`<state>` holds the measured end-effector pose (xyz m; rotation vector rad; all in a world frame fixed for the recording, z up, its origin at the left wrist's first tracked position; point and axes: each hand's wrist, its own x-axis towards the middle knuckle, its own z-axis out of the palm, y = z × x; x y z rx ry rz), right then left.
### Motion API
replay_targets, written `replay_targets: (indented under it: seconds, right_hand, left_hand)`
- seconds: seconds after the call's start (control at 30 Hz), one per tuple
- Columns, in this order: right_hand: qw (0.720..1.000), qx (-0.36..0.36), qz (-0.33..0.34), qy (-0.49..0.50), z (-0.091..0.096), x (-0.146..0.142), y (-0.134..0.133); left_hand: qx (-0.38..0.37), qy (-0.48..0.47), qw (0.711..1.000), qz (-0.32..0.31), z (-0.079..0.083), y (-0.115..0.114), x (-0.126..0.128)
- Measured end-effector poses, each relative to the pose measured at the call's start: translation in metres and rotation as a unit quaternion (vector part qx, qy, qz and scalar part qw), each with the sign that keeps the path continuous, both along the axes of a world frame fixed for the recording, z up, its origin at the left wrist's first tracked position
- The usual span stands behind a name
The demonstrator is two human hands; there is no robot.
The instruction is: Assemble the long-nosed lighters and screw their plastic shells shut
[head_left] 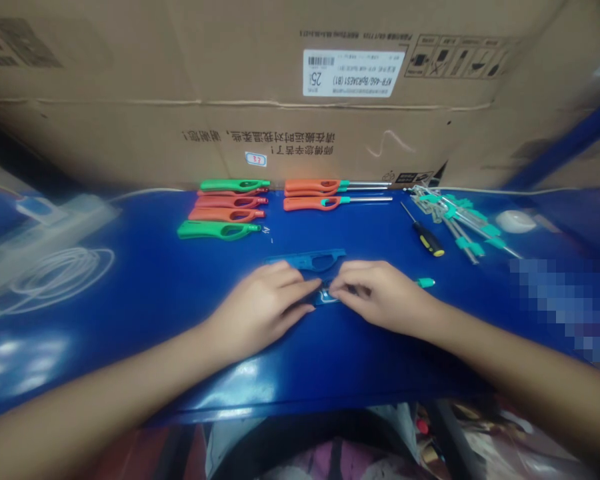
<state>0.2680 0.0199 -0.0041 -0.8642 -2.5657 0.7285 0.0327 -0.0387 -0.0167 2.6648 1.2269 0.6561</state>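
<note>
My left hand [265,303] and my right hand [377,293] meet at the middle of the blue table [145,287], fingers pressed together on a blue lighter body [326,298] lying flat between them. A teal tip [426,283] sticks out to the right of my right hand. Just behind the hands lies a separate blue handle shell [310,259]. What sits inside the gripped piece is hidden by my fingers.
Green and orange handle shells [227,210] lie in a row at the back left; assembled orange lighters [330,195] lie beside them. A black-and-yellow screwdriver [425,233] and a pile of metal tubes with teal ends [460,220] lie right. White coiled cable [55,273] lies left. Cardboard boxes [280,87] stand behind.
</note>
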Motion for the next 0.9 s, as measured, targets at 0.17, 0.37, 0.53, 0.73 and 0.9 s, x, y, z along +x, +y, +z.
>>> replay_targets:
  seconds: [0.17,0.37,0.53,0.73,0.9]
  right_hand:
    - [0.999,-0.004,-0.014,0.035,0.003,0.001,0.001]
    - [0.998,-0.022,0.054,-0.020,0.014,0.010,0.007]
    - [0.993,-0.017,0.094,-0.066,0.024,0.016,0.007]
    - [0.993,-0.017,0.092,-0.066,0.024,0.019,0.007]
    - [0.994,-0.008,0.082,-0.076,0.023,0.018,0.006]
  left_hand:
    - [-0.028,0.030,0.999,0.005,0.005,0.000,0.001]
    - [-0.052,0.064,0.997,0.004,0.007,-0.003,0.003]
    - [-0.060,0.064,0.996,0.007,0.008,-0.003,0.004]
    - [-0.056,0.065,0.996,0.013,0.009,-0.003,0.004]
    - [-0.054,0.066,0.996,0.013,0.009,-0.004,0.005]
